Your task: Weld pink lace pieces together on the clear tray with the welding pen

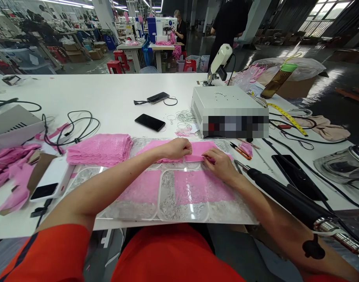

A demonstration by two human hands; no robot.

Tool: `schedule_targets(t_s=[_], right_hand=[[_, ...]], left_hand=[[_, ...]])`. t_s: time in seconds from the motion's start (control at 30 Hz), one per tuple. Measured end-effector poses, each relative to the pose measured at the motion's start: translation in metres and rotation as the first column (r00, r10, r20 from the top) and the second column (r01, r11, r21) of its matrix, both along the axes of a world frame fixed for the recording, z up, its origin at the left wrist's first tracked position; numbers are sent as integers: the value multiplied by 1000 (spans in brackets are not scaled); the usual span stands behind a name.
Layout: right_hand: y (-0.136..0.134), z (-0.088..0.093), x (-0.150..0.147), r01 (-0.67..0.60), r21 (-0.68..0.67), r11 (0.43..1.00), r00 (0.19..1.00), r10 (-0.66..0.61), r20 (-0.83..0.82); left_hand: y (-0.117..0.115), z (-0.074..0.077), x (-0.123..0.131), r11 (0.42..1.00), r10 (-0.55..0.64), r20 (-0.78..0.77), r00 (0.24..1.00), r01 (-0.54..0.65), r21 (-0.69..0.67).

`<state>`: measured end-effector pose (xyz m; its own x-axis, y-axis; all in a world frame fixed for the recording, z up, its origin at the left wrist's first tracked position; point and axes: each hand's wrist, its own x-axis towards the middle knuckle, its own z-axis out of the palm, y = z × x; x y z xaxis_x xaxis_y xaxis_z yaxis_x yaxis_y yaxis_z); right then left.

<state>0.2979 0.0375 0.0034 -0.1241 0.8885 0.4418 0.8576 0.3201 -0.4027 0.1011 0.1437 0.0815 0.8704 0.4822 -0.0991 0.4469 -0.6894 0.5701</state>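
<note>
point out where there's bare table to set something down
The widest bare stretch of white tabletop lies beyond the stack of pink lace pieces, between the looped black cable and the black smartphone. Right of the white metal box it is crowded with a yellow tape measure and a long black-handled tool. The left hand and right hand hold the pink fabric piece.

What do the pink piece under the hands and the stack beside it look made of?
The pink piece, pinched by left hand and right hand: probably smooth matte fabric, folding flat. The pink stack: seemingly lace, with textured, patterned surface and thin layered edges.
</note>
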Motion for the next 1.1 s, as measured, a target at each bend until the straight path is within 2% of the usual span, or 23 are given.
schedule_targets(t_s=[0.33, 0.47, 0.6, 0.73, 0.83, 0.87, 0.9, 0.93, 1.0, 1.03, 1.07, 1.1], right_hand=[[1, -5, 7, 27, 19, 999, 999, -27, 21], [-8, -7, 15, 86, 29, 996, 995, -87, 47], [-20, -9, 16, 115, 71, 991, 989, -121, 85], [-23, 5, -4, 62, 145, 988, 996, -71, 54], [-16, 25, -35, -50, 237, 970, 999, 50, 4], [-12, 31, -47, -101, 260, 960, 994, 106, -4], [-8, 37, -61, -163, 273, 948, 985, 171, -7], [-4, 41, -75, -233, 276, 933, 970, 244, -6], [5, 46, -105, -388, 264, 883, 916, 401, 4], [8, 46, -120, -467, 254, 847, 878, 479, 14], [11, 45, -136, -544, 245, 803, 831, 555, 25], [14, 43, -150, -614, 239, 753, 779, 626, 31]], left_hand=[[2, -4, -8, 998, 18, 33, 999, -16, -67], [-4, -2, -28, 993, 36, 54, 998, -29, -113], [-23, -7, -57, 983, 53, 79, 995, -38, -179], [-48, -21, -79, 955, 62, 113, 992, -27, -294], [-61, -33, -89, 910, 82, 143, 986, -16, -414], [-63, -35, -92, 868, 132, 162, 978, -35, -496], [-64, -37, -97, 791, 217, 184, 959, -62, -608], [-64, -38, -102, 673, 326, 194, 925, -83, -735], [-62, -38, -117, 352, 547, 145, 825, -69, -934], [-61, -38, -126, 209, 623, 99, 776, -43, -977], [-60, -36, -135, 116, 666, 56, 744, -28, -993], [-60, -35, -145, 54, 692, 17, 722, -28, -998]])
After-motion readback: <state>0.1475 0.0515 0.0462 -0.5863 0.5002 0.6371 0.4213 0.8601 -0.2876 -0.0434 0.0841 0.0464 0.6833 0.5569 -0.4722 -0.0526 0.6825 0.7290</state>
